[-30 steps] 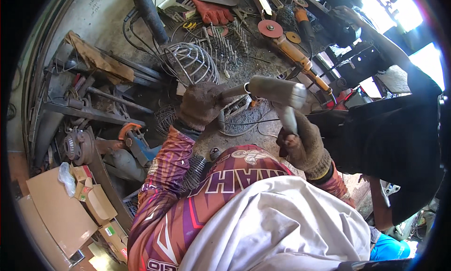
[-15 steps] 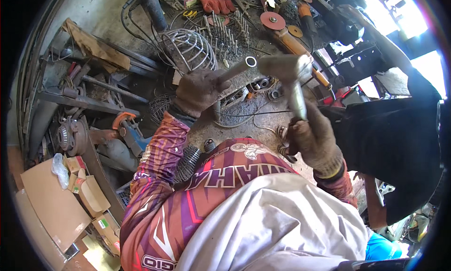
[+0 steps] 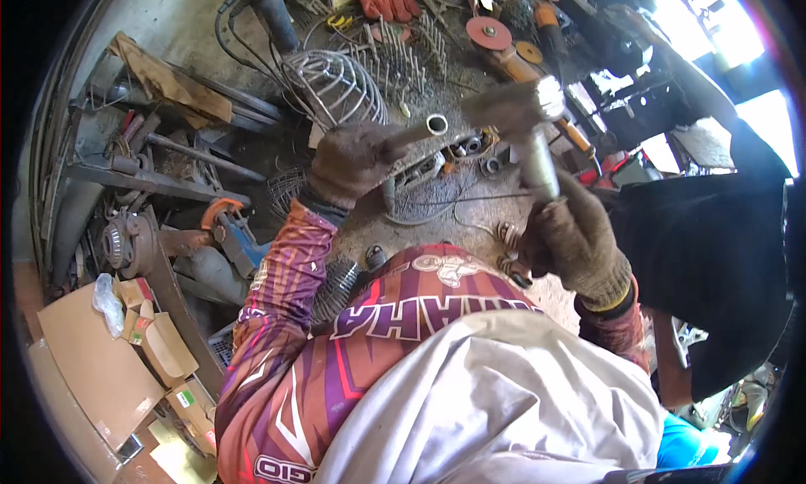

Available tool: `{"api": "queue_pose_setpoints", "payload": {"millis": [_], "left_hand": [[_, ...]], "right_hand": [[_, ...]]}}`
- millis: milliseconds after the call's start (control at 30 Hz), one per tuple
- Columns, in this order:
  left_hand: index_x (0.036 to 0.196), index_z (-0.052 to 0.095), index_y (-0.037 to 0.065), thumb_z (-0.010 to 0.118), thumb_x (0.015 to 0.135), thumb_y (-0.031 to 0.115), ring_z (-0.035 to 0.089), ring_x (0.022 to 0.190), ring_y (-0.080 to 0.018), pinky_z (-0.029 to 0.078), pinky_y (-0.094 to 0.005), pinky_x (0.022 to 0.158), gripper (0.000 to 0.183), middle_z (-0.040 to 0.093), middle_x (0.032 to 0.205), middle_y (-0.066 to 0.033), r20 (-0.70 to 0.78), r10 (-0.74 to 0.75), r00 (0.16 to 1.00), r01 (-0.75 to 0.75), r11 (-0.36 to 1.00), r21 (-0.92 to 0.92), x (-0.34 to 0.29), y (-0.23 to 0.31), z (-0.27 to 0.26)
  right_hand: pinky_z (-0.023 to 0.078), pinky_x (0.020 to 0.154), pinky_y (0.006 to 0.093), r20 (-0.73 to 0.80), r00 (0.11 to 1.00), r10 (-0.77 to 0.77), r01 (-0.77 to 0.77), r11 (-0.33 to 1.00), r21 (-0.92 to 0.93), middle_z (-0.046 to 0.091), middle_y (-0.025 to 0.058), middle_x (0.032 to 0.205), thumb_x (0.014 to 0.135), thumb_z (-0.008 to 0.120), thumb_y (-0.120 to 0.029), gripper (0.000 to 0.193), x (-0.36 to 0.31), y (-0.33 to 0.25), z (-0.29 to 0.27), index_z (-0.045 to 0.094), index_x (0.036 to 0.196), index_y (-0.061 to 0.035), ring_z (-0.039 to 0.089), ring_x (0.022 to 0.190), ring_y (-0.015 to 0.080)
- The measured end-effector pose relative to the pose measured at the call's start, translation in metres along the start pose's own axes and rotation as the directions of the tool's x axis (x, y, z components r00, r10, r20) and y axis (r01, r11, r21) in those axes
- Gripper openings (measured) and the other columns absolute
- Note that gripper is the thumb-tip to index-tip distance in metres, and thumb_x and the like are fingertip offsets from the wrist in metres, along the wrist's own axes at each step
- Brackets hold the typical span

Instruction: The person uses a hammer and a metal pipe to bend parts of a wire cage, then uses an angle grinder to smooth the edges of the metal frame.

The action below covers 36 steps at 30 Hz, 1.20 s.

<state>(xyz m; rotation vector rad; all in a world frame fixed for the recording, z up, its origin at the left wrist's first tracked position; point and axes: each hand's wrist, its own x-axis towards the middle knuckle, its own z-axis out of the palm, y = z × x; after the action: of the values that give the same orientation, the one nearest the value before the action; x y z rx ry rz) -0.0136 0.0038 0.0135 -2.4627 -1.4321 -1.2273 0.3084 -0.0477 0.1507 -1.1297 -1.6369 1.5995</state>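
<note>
My left hand (image 3: 348,161), in a dark work glove, is closed round a metal pipe (image 3: 417,135). The pipe's round hollow end points up and to the right. In a brown knitted glove, my right hand (image 3: 575,240) grips a hammer (image 3: 538,161) by its pale metal handle. The hammer's head is raised to the right of the pipe's end, apart from it, and blurred by motion. Behind the left hand stands a cage of bent metal rods (image 3: 340,89).
An angle grinder (image 3: 514,64) with a red disc (image 3: 488,32) lies at the back. Bolts stand in rows (image 3: 416,60) near a red glove (image 3: 386,1). Cardboard boxes (image 3: 96,358) fill the lower left. A dark-clothed person (image 3: 697,266) is close on my right.
The hammer has swung and its head has turned slightly, with my right hand shifting a little right and down. The pipe's end has dipped and moved left a little.
</note>
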Motion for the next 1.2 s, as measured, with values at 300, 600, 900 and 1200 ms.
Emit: {"api": "queue_pose_setpoints", "payload": {"millis": [300, 600, 900, 1200], "left_hand": [[0.098, 0.071, 0.008, 0.078, 0.084, 0.031, 0.067, 0.07, -0.0329, 0.054, -0.0436, 0.062, 0.028, 0.069, 0.079, -0.0119, 0.065, 0.04, 0.997, -0.04, 0.999, -0.002, 0.001, 0.003, 0.001], [0.092, 0.071, 0.007, 0.079, 0.083, 0.028, 0.067, 0.069, -0.0337, 0.053, -0.0433, 0.062, 0.025, 0.068, 0.078, -0.0126, 0.086, 0.079, 0.993, -0.081, 0.996, 0.022, 0.006, 0.006, -0.001], [0.098, 0.07, 0.005, 0.078, 0.083, 0.029, 0.067, 0.073, -0.0327, 0.054, -0.0419, 0.065, 0.029, 0.068, 0.081, -0.013, 0.163, 0.045, 0.986, -0.049, 0.999, 0.022, 0.005, 0.004, -0.001], [0.111, 0.065, 0.006, 0.077, 0.077, 0.015, 0.067, 0.084, -0.0314, 0.054, -0.0384, 0.073, 0.038, 0.066, 0.094, -0.0144, -0.32, -0.376, 0.87, 0.328, 0.924, -0.195, 0.013, 0.02, -0.021]], "right_hand": [[0.053, 0.068, 0.0465, -0.318, 0.94, -0.122, -0.095, 0.804, -0.587, 0.068, 0.0224, 0.088, 0.099, 0.056, -0.036, 0.041, 0.071, 0.075, -0.014, 0.055, 0.129, -0.0073, 0.069, 0.078, 0.0387], [0.055, 0.084, 0.0502, -0.31, 0.924, -0.222, -0.172, 0.485, -0.857, 0.07, 0.02, 0.111, 0.09, 0.059, -0.02, 0.046, 0.187, 0.158, -0.017, 0.056, 0.136, -0.018, 0.068, 0.104, 0.038], [0.055, 0.088, 0.044, -0.077, 0.762, -0.643, 0.377, 0.538, -0.754, 0.069, 0.0169, 0.115, 0.084, 0.074, -0.037, 0.056, 0.145, 0.104, 0.04, 0.061, 0.133, -0.0137, 0.068, 0.105, 0.0344], [0.056, 0.079, 0.029, -0.024, 0.93, -0.366, 0.367, 0.924, 0.106, 0.074, 0.0135, 0.1, 0.099, 0.063, -0.027, 0.032, 0.152, 0.095, 0.083, 0.07, 0.117, -0.001, 0.072, 0.088, 0.0183]]}}
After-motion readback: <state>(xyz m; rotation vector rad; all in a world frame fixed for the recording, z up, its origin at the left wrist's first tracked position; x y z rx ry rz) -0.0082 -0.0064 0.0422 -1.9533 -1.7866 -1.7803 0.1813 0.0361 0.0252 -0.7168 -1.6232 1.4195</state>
